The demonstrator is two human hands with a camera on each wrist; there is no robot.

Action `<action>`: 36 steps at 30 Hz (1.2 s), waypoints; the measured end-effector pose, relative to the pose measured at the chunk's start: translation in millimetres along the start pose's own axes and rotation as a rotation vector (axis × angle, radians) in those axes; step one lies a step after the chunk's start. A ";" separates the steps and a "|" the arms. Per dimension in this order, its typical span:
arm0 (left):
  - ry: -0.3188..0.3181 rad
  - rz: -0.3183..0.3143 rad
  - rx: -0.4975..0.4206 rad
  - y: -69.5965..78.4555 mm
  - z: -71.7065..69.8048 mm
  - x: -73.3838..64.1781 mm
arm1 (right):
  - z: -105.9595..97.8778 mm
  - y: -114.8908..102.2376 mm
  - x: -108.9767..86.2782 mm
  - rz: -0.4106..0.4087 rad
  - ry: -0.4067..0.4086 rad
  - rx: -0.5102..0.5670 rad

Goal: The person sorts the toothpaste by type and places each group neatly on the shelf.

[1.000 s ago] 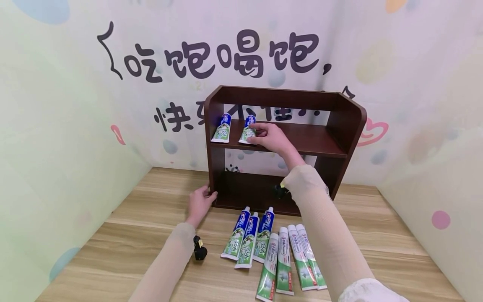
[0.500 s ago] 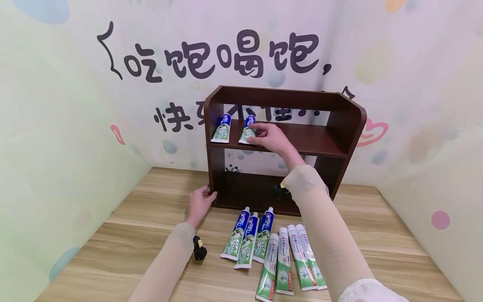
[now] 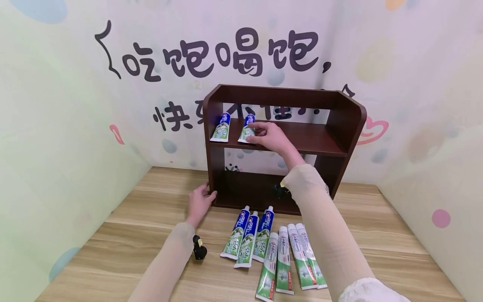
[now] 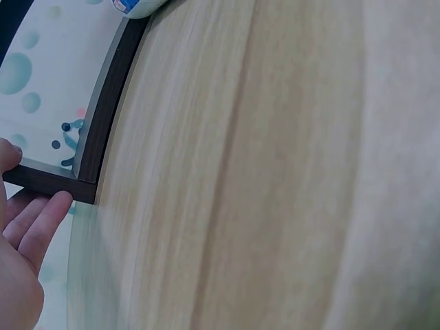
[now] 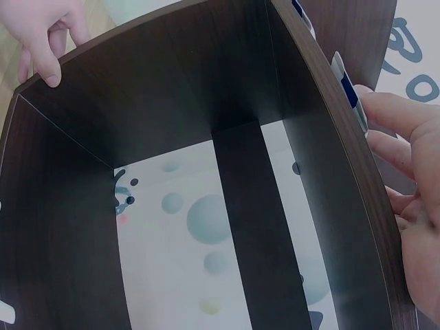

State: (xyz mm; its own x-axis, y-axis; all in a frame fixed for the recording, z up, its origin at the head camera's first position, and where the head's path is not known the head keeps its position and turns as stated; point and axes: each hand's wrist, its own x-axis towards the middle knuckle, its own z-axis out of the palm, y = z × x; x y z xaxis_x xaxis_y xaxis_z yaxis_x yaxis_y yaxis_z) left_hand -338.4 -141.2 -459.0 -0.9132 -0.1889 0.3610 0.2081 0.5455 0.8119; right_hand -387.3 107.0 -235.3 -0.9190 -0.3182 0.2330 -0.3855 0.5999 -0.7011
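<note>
A dark brown two-tier shelf [image 3: 279, 96] stands on the table. On its upper board lie two blue-and-green toothpaste tubes, one at the left end [image 3: 220, 129] and one [image 3: 246, 131] to its right. My right hand [image 3: 269, 136] pinches the right-hand tube at its side, thumb near the crimped end; in the right wrist view that tube [image 5: 349, 89] shows edge-on beside the fingers. Low on the shelf's left side panel [image 4: 48, 180], my left hand [image 3: 200, 204] grips the edge, thumb inside and fingers outside.
In front of the shelf lie three blue-and-green toothpaste tubes [image 3: 247, 241] and several white-and-green tubes [image 3: 284, 260], some overlapping. My right forearm partly covers the rightmost tube. A printed wall [image 3: 181, 25] rises behind the wooden table [image 3: 124, 247].
Both hands stay where they were, and the tubes keep their places. Only the head view has shifted very slightly.
</note>
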 end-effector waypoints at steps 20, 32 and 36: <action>-0.005 -0.019 -0.039 3.4 -2.4 -0.3 | -0.8 -1.2 -0.6 -0.005 0.001 -0.003; -0.012 -0.029 -0.037 1.4 -1.9 0.5 | 0.1 -5.6 -4.0 -0.023 0.053 -0.006; -0.019 -0.030 -0.048 2.2 -1.9 0.4 | -2.4 -7.8 -9.4 -0.044 0.111 0.004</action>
State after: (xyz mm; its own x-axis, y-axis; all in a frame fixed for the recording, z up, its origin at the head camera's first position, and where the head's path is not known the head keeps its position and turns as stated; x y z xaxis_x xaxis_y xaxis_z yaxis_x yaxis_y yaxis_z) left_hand -337.6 -141.6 -456.2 -0.9258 -0.1883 0.3277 0.1968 0.5001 0.8433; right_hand -375.9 107.1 -230.4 -0.9048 -0.2606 0.3368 -0.4255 0.5839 -0.6914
